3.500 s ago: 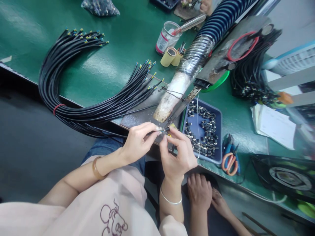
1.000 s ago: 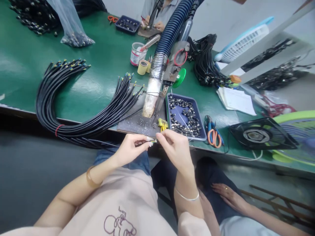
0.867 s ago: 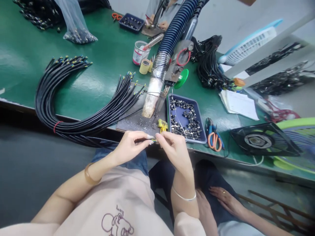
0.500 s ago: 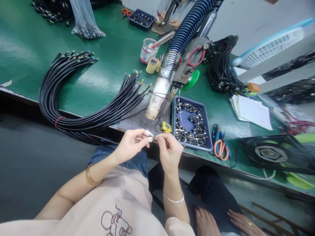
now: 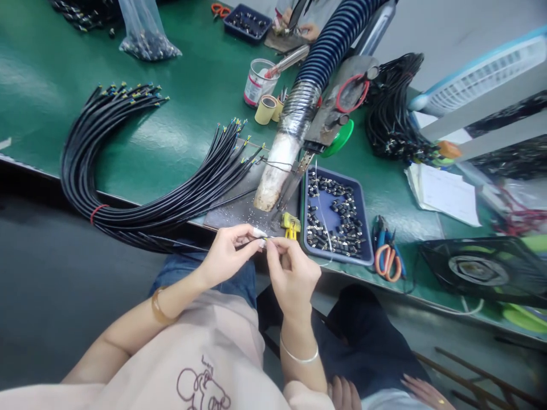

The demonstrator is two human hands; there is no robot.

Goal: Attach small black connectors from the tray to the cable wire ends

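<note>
My left hand (image 5: pixel 226 256) is closed in a pinch on a black cable (image 5: pixel 243 244), with white wrapping on its fingertips. My right hand (image 5: pixel 296 274) pinches at the cable's end, its fingertips meeting those of the left; the thin wires there are mostly hidden. Left of my hands a curved bundle of black cables (image 5: pixel 85 136), tied with a red band, shows coloured wire tips. A yellow fixture (image 5: pixel 291 225) sits just beyond my right hand. Beside it stands a blue tray (image 5: pixel 370 250) of small black connectors.
A ribbed extraction hose (image 5: pixel 325 57) slopes down to a white nozzle (image 5: pixel 273 176) above the work spot. Pliers (image 5: pixel 388 259) lie right of the tray, near a black fan (image 5: pixel 478 267). A jar (image 5: pixel 258 85) stands farther back. Another person's hands (image 5: pixel 342 393) rest at the lower right.
My right hand's fingers have shifted slightly left, closer against the left fingertips, and more of the yellow fixture shows. The whole view has moved a little.
</note>
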